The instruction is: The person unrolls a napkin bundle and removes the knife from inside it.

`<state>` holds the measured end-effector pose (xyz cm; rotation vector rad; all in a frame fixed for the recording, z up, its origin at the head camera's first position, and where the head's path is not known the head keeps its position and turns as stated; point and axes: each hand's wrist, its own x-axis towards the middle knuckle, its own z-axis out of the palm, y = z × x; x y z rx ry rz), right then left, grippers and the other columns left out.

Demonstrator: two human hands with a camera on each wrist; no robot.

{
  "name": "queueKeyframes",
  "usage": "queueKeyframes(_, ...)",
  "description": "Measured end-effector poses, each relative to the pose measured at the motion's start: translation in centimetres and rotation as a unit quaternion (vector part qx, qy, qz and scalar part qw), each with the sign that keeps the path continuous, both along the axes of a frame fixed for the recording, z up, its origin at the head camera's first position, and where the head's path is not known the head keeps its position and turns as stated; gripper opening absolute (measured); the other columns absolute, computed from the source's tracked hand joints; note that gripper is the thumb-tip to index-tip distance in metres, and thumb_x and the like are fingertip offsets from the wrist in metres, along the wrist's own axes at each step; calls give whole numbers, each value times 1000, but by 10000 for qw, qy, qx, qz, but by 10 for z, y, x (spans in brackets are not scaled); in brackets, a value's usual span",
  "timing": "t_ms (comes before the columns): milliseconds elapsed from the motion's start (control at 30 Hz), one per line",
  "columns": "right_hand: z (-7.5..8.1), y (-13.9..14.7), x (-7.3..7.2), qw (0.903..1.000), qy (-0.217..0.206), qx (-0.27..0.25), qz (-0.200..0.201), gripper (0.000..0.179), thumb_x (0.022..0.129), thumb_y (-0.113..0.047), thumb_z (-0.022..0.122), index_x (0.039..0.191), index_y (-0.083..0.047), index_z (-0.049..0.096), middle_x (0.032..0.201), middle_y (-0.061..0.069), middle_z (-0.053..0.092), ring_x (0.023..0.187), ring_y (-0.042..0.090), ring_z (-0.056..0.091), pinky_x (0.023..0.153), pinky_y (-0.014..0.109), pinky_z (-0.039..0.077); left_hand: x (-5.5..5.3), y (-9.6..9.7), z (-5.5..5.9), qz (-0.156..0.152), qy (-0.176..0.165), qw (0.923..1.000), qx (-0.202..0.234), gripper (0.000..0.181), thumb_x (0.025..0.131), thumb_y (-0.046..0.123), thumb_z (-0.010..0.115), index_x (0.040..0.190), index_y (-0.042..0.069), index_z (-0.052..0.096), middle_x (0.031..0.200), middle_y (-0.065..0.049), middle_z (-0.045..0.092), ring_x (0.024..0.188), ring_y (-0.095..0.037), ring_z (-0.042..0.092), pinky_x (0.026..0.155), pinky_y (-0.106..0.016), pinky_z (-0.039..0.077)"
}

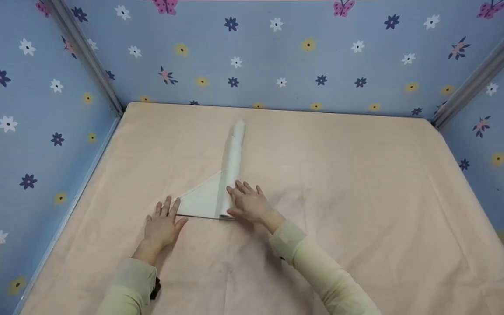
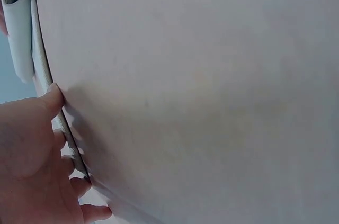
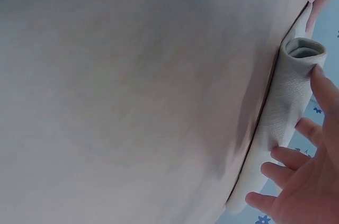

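A pale whitish cloth, smooth and a little leather-like, lies partly rolled in the middle of the table. Its rolled part (image 1: 235,153) points away from me, and a flat triangular flap (image 1: 201,199) spreads to the left. My left hand (image 1: 160,225) rests on the flap's left corner with its fingers extended. On the near end of the roll lies my right hand (image 1: 252,203), fingers spread and touching its side. The right wrist view shows the roll's hollow end (image 3: 304,49) beside the thumb. In the left wrist view, the left thumb (image 2: 53,99) lies along the cloth's edge.
A peach tablecloth (image 1: 365,183) with faint creases covers the table. Blue flowered panels (image 1: 260,52) stand behind it and at both sides. Grey metal posts rise at the back left (image 1: 88,54) and back right (image 1: 481,70) corners.
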<state>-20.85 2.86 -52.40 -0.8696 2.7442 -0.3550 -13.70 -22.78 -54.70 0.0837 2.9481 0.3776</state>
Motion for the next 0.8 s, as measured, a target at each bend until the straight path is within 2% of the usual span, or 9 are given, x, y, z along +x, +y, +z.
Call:
queueKeyframes(400,-4,7,-1,9993,-235,-294,-84,65,86,-52,47,141,-25,25,145,10,21,131,26,19,102,52,18,-2,0,2,49,15,10000,35,61,93,37,41,140,3,22,142,-25,15,126,-47,12,90,-68,20)
queueKeyframes(567,-5,7,-1,9994,-165,-282,-67,65,86,-51,47,141,-25,25,144,12,22,131,27,20,102,52,19,-2,0,4,57,92,9999,77,62,92,36,44,139,1,24,141,-26,17,125,-50,13,89,-68,22)
queueKeyframes(800,-5,4,0,9988,-228,-419,-94,64,86,-51,47,141,-25,25,145,12,21,132,26,19,103,51,18,-6,6,6,34,269,9991,335,63,92,37,44,139,0,23,141,-28,16,125,-50,12,92,-66,18)
